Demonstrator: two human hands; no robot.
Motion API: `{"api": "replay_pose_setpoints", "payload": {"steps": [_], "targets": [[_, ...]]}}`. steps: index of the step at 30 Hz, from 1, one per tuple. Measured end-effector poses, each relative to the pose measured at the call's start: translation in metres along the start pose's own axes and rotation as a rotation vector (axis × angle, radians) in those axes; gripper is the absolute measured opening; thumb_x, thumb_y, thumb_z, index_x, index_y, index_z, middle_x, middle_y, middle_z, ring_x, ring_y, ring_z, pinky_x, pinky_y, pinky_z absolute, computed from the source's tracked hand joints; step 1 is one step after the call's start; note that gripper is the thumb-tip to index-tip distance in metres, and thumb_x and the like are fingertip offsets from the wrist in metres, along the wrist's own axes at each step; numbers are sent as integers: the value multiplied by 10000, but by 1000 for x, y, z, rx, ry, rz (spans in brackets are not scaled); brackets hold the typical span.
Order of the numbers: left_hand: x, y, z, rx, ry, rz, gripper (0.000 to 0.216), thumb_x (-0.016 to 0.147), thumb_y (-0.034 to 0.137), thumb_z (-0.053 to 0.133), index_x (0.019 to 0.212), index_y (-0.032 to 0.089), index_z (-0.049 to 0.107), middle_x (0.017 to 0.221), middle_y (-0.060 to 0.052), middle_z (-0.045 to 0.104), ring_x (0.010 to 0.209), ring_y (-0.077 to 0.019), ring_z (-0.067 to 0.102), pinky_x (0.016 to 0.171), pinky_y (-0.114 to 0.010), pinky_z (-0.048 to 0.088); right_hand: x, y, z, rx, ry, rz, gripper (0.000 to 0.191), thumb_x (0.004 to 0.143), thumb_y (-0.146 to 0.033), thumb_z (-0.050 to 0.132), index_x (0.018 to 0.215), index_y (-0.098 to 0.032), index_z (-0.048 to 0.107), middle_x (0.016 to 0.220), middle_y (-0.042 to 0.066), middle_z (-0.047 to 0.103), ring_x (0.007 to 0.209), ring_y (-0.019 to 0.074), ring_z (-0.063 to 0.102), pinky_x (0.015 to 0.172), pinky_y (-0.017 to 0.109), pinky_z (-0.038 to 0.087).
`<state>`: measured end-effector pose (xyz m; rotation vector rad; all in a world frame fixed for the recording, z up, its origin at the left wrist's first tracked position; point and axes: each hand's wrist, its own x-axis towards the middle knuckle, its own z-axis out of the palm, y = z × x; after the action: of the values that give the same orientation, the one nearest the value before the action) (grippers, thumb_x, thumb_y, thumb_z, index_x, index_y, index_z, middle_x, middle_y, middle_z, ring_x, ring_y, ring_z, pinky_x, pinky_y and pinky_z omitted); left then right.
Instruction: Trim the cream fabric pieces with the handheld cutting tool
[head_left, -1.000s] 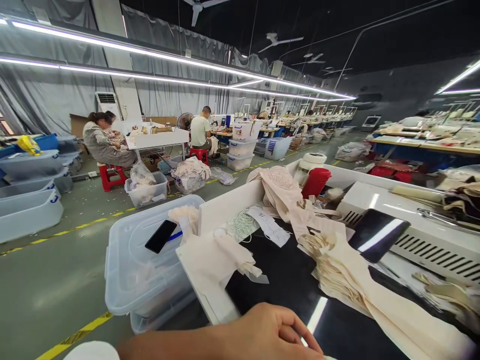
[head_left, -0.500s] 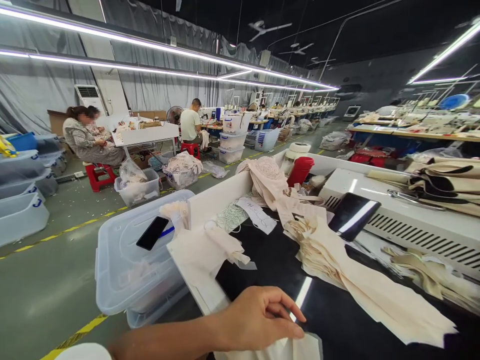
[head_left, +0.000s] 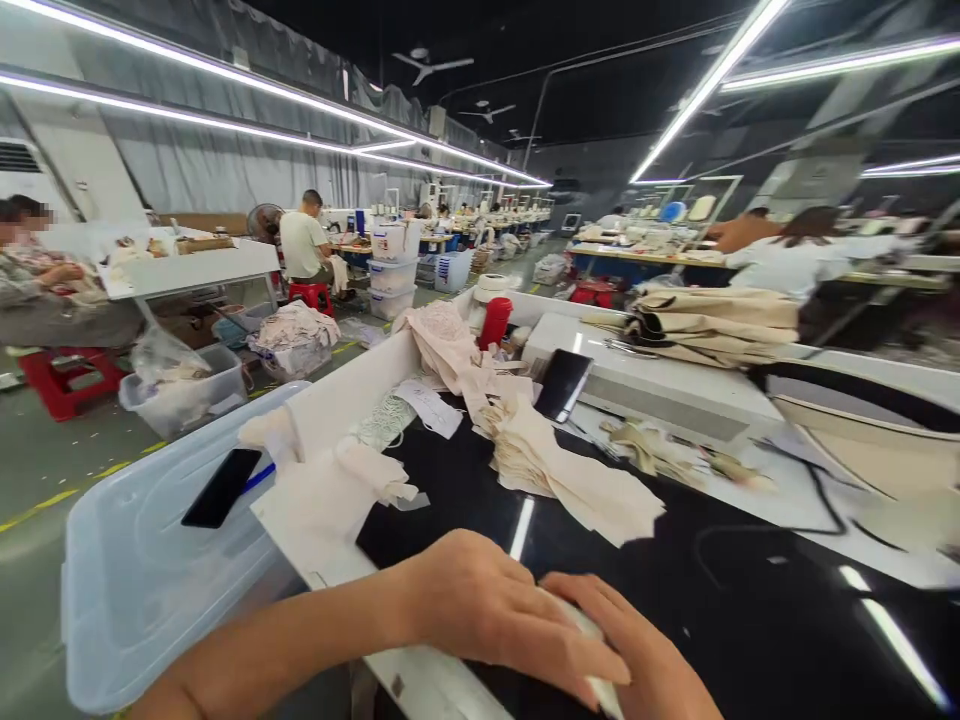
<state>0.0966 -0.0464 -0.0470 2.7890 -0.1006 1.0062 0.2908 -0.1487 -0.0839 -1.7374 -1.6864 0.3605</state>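
Observation:
My left hand [head_left: 487, 610] reaches in over the near edge of the black tabletop [head_left: 720, 590], its fingers curled over a cream fabric piece [head_left: 576, 616]. Against it, on the right, my right hand [head_left: 637, 640] closes on the same piece. Most of the fabric is hidden between the two hands. Beyond them a fanned stack of cream cut pieces [head_left: 555, 470] lies on the black surface. More pale fabric [head_left: 360, 480] rests on the white table edge at the left, close to a handwritten paper slip [head_left: 431, 408].
A lidded plastic bin [head_left: 127, 560] with a black phone [head_left: 221, 488] on it stands at the left. Behind the stack are a dark tablet-like device [head_left: 564, 385], a red container [head_left: 495, 323] and folded fabric [head_left: 720, 325]. Co-workers sit farther off, one [head_left: 304, 240] on a red stool.
The view has swung to the right. My right hand has come into view and meets my left hand at the fabric, which lay under the left hand's fingers before.

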Motion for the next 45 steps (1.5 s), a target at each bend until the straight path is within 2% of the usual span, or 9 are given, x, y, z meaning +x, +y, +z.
{"api": "replay_pose_setpoints", "payload": {"steps": [2, 5, 14, 19, 26, 30, 37, 42, 45], "targets": [[-6, 5, 13, 63, 32, 118, 250, 1050, 462, 607, 1154, 257, 705, 998, 79, 801, 784, -106, 711, 657, -239, 489, 1, 0, -7, -225, -40, -104, 467, 849, -81, 420, 1103, -280, 758, 988, 24, 782, 774, 183, 773, 615, 257, 598], [-20, 11, 30, 111, -76, 68, 322, 1035, 513, 617, 1116, 207, 681, 1050, 2, 784, 940, -164, 706, 801, -293, 510, 0, -3, -10, -564, -9, -260, 460, 864, -4, 451, 1100, -285, 727, 968, -5, 769, 799, 148, 758, 610, 209, 572], [-44, 12, 44, 45, -161, 17, 225, 1017, 358, 686, 1145, 174, 668, 1195, -22, 762, 1004, -200, 692, 910, -322, 535, 2, 29, -10, -812, 199, -173, 576, 802, 112, 456, 1244, -174, 690, 1152, 144, 769, 996, 313, 738, 745, 410, 631], [-45, 20, 46, 45, -181, -21, 303, 964, 352, 758, 1202, 199, 649, 1306, 15, 724, 1091, -217, 687, 941, -342, 555, -10, 21, -7, -777, 238, -242, 726, 722, 152, 401, 1306, -201, 647, 1213, 110, 754, 1099, 281, 721, 858, 402, 636], [-35, 36, 34, -17, -218, -118, 291, 1021, 268, 658, 1297, 198, 599, 1323, -49, 695, 1175, -233, 672, 973, -368, 582, -53, -18, -2, -497, 203, -363, 605, 766, 116, 388, 1201, -205, 660, 1087, 76, 777, 992, 216, 745, 851, 348, 638], [-41, 33, 21, 24, -120, -140, 231, 1114, 229, 427, 1204, 158, 628, 1181, -76, 736, 1090, -214, 704, 976, -367, 586, -81, -20, 2, -484, 212, -331, 572, 752, 115, 412, 1149, -195, 682, 1033, 68, 787, 948, 209, 749, 837, 319, 629], [-57, 23, -3, 99, -192, -142, 344, 1136, 249, 347, 1021, 154, 657, 974, -57, 726, 926, -207, 714, 861, -372, 617, -96, -16, 8, -508, 201, -316, 682, 607, 127, 416, 1115, -218, 713, 1002, 42, 804, 907, 214, 762, 808, 321, 612], [-62, 23, -16, 165, -187, -170, 346, 1124, 219, 380, 932, 152, 660, 935, -56, 719, 910, -203, 702, 889, -396, 615, -100, -25, -10, -362, 187, -307, 614, 746, 115, 403, 1144, -238, 711, 1042, 41, 793, 941, 205, 756, 815, 319, 619], [-56, 29, -16, 165, -167, -190, 317, 1119, 201, 386, 970, 150, 662, 961, -62, 722, 930, -204, 701, 851, -373, 619, -108, -31, -33, -258, 370, -279, 434, 916, -12, 479, 1175, -278, 705, 1047, 58, 766, 946, 232, 737, 813, 363, 615]]}}
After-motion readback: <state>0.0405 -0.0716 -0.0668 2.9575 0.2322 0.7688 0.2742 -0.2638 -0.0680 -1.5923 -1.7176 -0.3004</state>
